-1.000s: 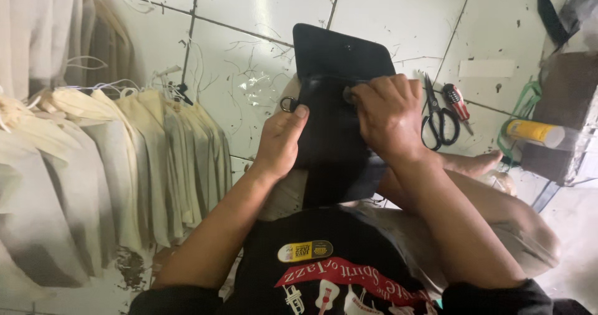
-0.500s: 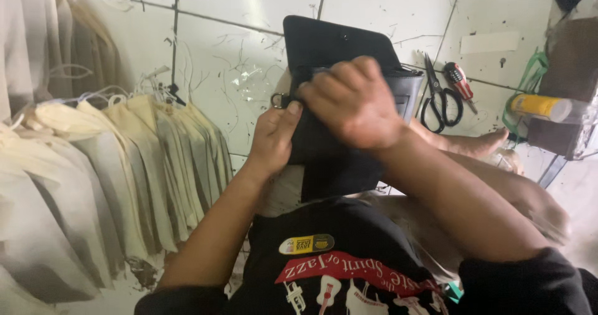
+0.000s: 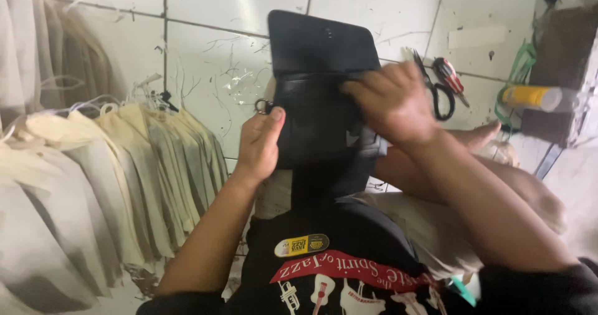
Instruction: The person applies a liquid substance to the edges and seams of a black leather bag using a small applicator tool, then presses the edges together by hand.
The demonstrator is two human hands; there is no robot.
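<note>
A black leather bag (image 3: 314,109) lies on my lap with its flap folded open away from me. My left hand (image 3: 260,143) grips the bag's left edge, the thumb beside a small metal ring (image 3: 261,106). My right hand (image 3: 389,100) rests flat on the bag's upper right part, fingers spread and pressing along the seam under the flap. Both hands touch only the bag.
A fanned stack of cream fabric pieces (image 3: 106,184) lies on the white tiled floor (image 3: 205,66) at the left. Black scissors (image 3: 439,90) and a red-handled tool (image 3: 450,73) lie right of the bag. A yellow tube (image 3: 529,97) sits beside a dark box (image 3: 560,59).
My right hand has moved from the bag's middle up toward its right side under the flap. My left hand keeps its hold on the left edge.
</note>
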